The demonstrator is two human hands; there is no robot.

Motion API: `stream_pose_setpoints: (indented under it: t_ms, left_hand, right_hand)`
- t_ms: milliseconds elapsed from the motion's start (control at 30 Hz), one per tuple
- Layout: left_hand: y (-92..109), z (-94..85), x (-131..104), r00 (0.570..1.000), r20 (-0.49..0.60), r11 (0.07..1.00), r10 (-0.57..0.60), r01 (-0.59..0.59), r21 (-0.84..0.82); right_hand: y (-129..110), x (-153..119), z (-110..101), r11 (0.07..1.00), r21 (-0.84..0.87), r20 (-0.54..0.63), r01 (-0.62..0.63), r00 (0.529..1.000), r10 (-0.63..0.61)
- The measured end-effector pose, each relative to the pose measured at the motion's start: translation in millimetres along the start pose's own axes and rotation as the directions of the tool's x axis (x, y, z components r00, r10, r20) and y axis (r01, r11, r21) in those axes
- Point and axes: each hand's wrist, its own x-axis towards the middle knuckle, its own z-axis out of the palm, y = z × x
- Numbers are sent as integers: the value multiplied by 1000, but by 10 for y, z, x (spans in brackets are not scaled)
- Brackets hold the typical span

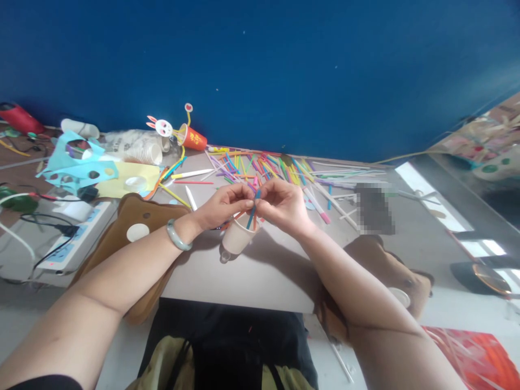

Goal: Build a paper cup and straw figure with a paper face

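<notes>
In the middle of the table a white paper cup [238, 239] stands tilted below my hands. A blue straw [250, 218] and some orange ones rise out of its mouth. My left hand [227, 205], with a pale bangle at the wrist, is closed in a pinch at the upper part of the blue straw. From the other side my right hand [283, 207] pinches at the same place, thumb and forefinger together. The fingertips of both hands nearly meet and hide the straw's top. A small clear round piece [225, 257] shows by the cup.
Many coloured straws [270, 165] lie spread along the blue wall. Behind on the left are a red cup [194, 137] with a rabbit face, stacked paper cups [148, 153] and cut blue paper [77, 165]. A power strip [77, 238] and brown cushions [152, 216] flank my arms.
</notes>
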Motion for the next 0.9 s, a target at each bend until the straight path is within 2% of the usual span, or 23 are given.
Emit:
stream_pose_setpoints:
  t_ms: [100,300,633,800,900]
  left_hand:
    - [-21,9,1,999,-23,1000,25,-25,-2]
    - [-12,-3,-19,997,-45,998,55,-53,28]
    - [49,-20,-1,999,4,999,-33,33,37]
    - [-14,-123,38,998,-51,993,-44,49,108]
    - [-75,-191,42,997,-6,985,-71,71,154]
  right_hand:
    - [-14,-8,2,1000,5,-27,-20,999,20]
    - [-56,11,-43,986,147,100,-80,993,66]
    - [46,32,-40,994,66,94,-92,992,85]
    - [25,70,-72,995,73,-10,-67,998,67]
    - [8,98,-107,997,63,-61,-38,997,42]
